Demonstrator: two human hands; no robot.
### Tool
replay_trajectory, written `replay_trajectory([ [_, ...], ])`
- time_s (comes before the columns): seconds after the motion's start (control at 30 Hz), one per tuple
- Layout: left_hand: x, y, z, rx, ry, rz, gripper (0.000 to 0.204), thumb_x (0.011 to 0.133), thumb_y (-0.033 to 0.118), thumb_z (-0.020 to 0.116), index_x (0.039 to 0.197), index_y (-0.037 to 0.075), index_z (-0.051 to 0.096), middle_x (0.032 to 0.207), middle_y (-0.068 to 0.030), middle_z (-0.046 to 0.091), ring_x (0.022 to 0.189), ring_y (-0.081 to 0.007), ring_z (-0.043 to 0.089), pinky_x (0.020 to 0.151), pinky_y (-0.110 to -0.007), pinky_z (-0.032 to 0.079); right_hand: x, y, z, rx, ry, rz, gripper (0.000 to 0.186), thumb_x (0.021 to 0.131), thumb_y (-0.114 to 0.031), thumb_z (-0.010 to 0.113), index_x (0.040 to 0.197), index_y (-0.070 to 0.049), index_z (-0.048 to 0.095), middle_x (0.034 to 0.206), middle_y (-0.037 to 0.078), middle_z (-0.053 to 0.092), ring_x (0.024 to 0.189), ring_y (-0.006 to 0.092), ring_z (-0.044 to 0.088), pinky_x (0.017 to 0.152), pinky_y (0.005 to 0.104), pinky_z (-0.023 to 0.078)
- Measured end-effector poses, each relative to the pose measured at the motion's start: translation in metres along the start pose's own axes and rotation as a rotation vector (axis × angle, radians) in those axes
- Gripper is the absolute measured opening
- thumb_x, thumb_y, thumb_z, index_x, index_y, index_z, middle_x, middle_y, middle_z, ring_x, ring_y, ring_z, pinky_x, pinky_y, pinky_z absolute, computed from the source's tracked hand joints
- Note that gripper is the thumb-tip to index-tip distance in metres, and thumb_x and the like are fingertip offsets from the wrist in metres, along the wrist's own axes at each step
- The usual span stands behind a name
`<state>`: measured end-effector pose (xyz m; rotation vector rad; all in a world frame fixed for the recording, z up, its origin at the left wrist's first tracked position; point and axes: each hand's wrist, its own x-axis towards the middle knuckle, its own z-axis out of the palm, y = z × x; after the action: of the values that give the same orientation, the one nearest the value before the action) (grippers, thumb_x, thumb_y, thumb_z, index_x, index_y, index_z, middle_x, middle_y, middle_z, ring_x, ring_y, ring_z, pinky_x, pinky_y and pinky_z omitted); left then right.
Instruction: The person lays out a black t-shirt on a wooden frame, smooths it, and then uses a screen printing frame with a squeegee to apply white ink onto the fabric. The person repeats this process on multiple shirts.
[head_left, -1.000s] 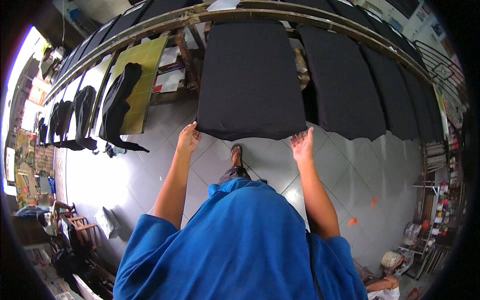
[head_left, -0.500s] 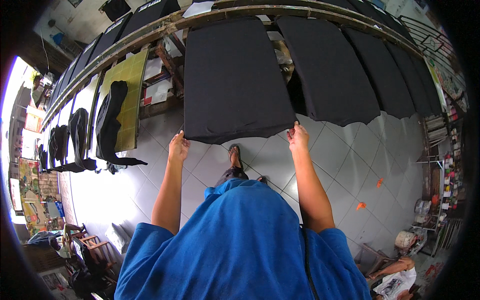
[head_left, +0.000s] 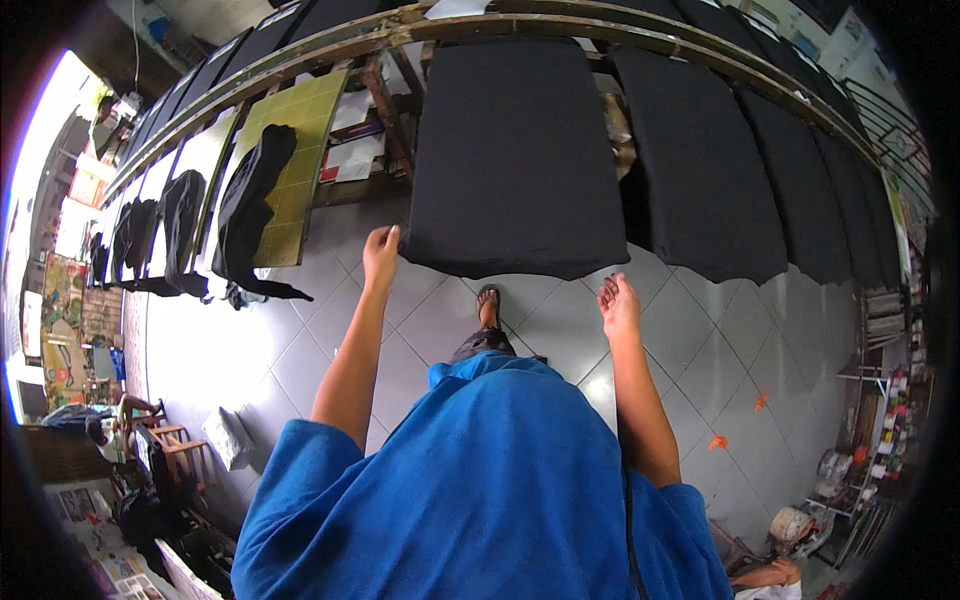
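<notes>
A black fabric piece [head_left: 515,165] lies stretched smooth over a flat board in front of me, its wavy lower edge hanging at the near end. My left hand [head_left: 381,258] is at the near left corner, thumb and fingers drawn together against the fabric's side edge. Just below the near right corner is my right hand [head_left: 620,306], apart from the fabric, its fingers loosely curled and spread with nothing in them.
More boards covered in black fabric [head_left: 705,165] run off to the right. At left, a yellowish board [head_left: 300,150] and paler ones carry bunched black cloth [head_left: 255,205]. A wooden rail [head_left: 540,22] runs behind. Orange scraps [head_left: 718,442] lie on the tiled floor [head_left: 660,400].
My right hand has let go of the fabric's near right corner and dropped slightly away. My left hand has moved up along the left corner. The view has shifted left.
</notes>
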<state>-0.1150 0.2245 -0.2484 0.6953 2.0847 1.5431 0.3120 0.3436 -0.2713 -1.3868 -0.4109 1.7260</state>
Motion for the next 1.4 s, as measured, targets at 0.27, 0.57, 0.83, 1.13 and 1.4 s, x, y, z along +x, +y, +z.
replay_trajectory([
  [0.27,0.067,0.02,0.019,0.103,-0.315,-0.098,0.043,0.098,0.037,0.048,0.094,-0.003,0.063,0.078,-0.0062,0.061,0.074,-0.0194,0.057,0.069,-0.036,0.045,-0.024,0.05,-0.001,-0.118,-0.249,0.208,0.021,0.094,-0.03,0.058,0.102,-0.011,0.06,0.092,0.001,0.063,0.081,0.0132,0.059,0.074,0.0288,0.046],
  [0.57,0.065,0.027,0.059,0.542,-0.055,0.088,0.048,0.099,0.039,0.039,0.093,-0.003,0.062,0.098,-0.0283,0.062,0.099,-0.046,0.057,0.085,-0.05,0.043,-0.056,0.075,0.009,-0.5,-0.437,0.099,0.032,0.092,-0.029,0.063,0.116,-0.008,0.059,0.104,0.001,0.065,0.09,0.0105,0.061,0.076,0.0249,0.047],
  [0.83,0.108,0.013,0.057,-0.119,-0.305,-0.212,0.035,0.101,0.03,0.041,0.088,0.002,0.057,0.081,-0.0059,0.06,0.077,-0.017,0.056,0.071,-0.033,0.046,-0.064,0.095,0.107,-0.156,-0.553,0.123,0.03,0.095,-0.03,0.058,0.114,-0.006,0.056,0.112,0.004,0.063,0.101,0.0141,0.06,0.084,0.0288,0.047],
  [1.13,0.135,0.009,0.046,0.158,-0.358,0.041,0.021,0.095,0.02,0.054,0.104,0.002,0.059,0.107,-0.0122,0.062,0.103,-0.0236,0.057,0.091,-0.036,0.043,-0.079,0.16,0.126,-0.24,-0.26,-0.027,0.035,0.094,-0.03,0.06,0.117,-0.004,0.057,0.104,0.006,0.064,0.092,0.0155,0.062,0.079,0.0286,0.048],
  [1.4,0.044,0.086,0.103,0.625,-1.093,1.292,0.076,0.084,0.045,0.062,0.141,0.001,0.038,0.151,-0.0209,0.027,0.141,-0.0358,0.023,0.114,-0.05,0.019,-0.107,0.258,0.019,-0.146,0.18,0.103,0.026,0.093,-0.026,0.058,0.113,-0.008,0.061,0.104,0.005,0.066,0.089,0.0165,0.064,0.076,0.0309,0.049],
])
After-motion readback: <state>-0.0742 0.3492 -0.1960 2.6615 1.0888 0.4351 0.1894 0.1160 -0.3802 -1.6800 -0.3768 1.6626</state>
